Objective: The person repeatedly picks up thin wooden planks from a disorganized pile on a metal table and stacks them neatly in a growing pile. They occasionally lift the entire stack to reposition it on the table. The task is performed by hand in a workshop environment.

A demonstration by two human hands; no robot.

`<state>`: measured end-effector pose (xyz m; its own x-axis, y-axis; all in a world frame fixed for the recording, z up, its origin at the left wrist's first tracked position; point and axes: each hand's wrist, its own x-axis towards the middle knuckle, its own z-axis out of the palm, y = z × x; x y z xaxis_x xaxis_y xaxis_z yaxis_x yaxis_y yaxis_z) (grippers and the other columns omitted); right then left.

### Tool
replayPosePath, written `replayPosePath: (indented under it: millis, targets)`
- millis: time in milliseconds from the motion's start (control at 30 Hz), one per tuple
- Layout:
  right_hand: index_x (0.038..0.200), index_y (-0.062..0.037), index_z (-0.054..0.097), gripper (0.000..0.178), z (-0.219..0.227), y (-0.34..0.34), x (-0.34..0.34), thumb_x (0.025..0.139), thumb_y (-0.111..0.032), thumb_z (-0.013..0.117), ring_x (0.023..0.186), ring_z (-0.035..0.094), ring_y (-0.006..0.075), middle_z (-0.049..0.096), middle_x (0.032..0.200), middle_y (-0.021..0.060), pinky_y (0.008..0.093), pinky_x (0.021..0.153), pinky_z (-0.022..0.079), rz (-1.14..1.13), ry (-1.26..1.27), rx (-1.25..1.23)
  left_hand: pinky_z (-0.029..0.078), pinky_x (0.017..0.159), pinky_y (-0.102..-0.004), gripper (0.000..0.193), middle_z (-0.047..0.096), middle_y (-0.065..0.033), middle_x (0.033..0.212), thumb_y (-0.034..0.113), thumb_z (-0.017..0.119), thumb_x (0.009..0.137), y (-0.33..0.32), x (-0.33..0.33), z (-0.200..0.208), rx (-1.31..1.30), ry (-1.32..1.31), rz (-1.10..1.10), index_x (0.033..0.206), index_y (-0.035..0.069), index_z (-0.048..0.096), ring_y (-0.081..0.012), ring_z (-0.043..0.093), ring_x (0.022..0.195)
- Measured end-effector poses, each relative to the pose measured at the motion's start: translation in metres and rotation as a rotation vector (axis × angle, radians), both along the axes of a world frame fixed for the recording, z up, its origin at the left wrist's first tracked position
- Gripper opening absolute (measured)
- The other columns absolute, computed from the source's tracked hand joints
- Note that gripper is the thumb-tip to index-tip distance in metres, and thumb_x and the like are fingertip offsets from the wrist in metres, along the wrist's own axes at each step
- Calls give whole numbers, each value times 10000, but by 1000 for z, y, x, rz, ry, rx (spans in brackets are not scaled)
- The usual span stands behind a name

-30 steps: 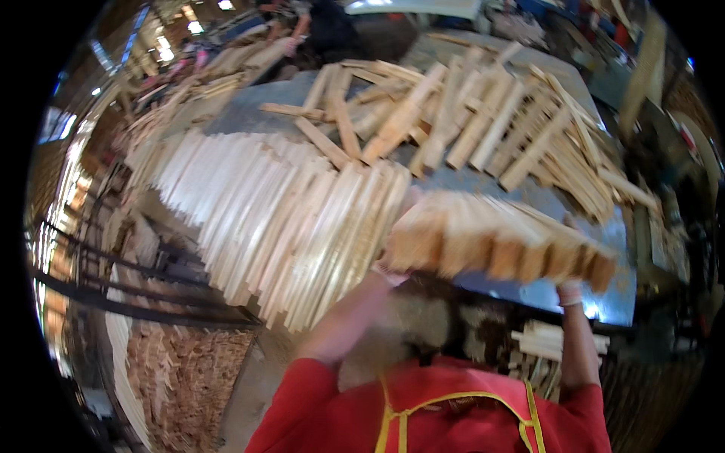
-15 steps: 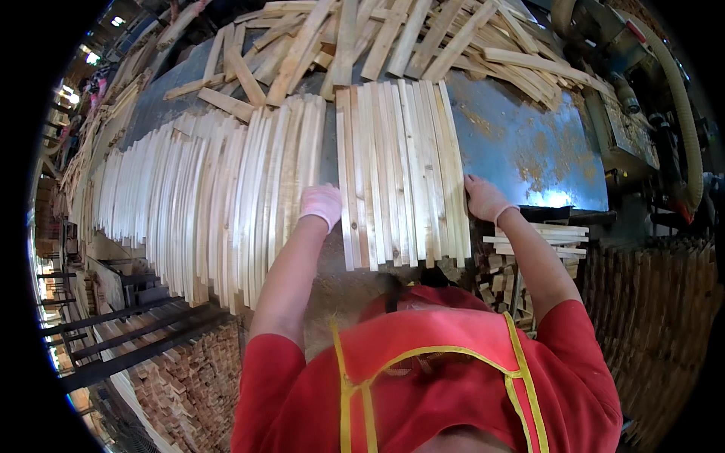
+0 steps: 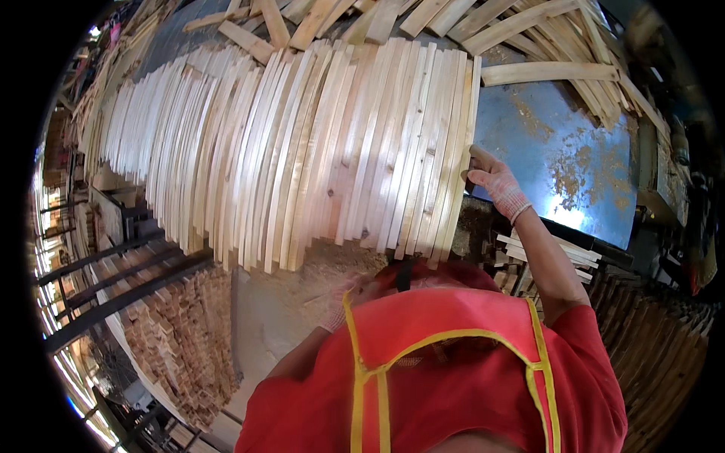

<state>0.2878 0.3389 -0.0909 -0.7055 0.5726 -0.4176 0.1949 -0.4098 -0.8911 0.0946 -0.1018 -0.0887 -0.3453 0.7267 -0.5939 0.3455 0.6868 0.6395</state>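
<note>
A long row of pale wooden slats (image 3: 362, 143) lies side by side on the metal table, with uneven near ends. My right hand (image 3: 497, 185), in a light knitted glove, rests against the outer edge of the rightmost slat (image 3: 462, 158). Its thumb and forefinger are apart, and it is not wrapped round a slat. My left hand (image 3: 337, 308) is low beside my chest, below the near ends of the slats. It is blurred and partly hidden, so its fingers cannot be made out.
Loose boards (image 3: 521, 26) lie in a jumbled heap across the far side. Sawdust is scattered on the blue-grey metal tabletop (image 3: 559, 143) at right. Stacked wood pieces (image 3: 181, 340) stand at lower left beside dark metal bars (image 3: 128, 298). More stacked slats (image 3: 649, 332) are at lower right.
The right-hand group of slats has moved left against the longer row, closing the gap. My left hand has withdrawn from the gap toward my chest. My right hand stays at the right edge.
</note>
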Motion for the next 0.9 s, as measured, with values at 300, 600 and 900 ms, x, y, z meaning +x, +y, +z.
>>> replayPosePath:
  millis: [300, 600, 900]
  targets:
    - [1698, 51, 152, 1167, -3, -129, 14, 879, -340, 885, 1499, 452, 319, 435, 1653, 240, 396, 1264, 335, -83, -270, -45, 532, 1049, -412, 618, 630, -239, 1470, 413, 610, 1070, 77, 19, 14, -170, -605, 303, 1518, -8, 542, -360, 657, 1282]
    - [1713, -33, 214, 1072, -21, -139, 16, 864, -44, 868, 1296, 632, 269, 575, 1536, 185, 397, 1098, 530, -442, -58, -310, 489, 1104, -420, 636, 660, -250, 1435, 434, 627, 1025, 30, -10, 1, -27, -410, 209, 1486, -2, 575, -359, 645, 1327]
    - [1631, 9, 411, 780, 73, -171, 38, 938, -85, 757, 1089, 690, 174, 711, 1300, 104, 318, 934, 587, -444, -184, -28, 505, 1090, -428, 694, 636, -260, 1440, 408, 683, 1019, 20, -18, 43, 100, -588, 100, 1553, 4, 499, -338, 635, 1336]
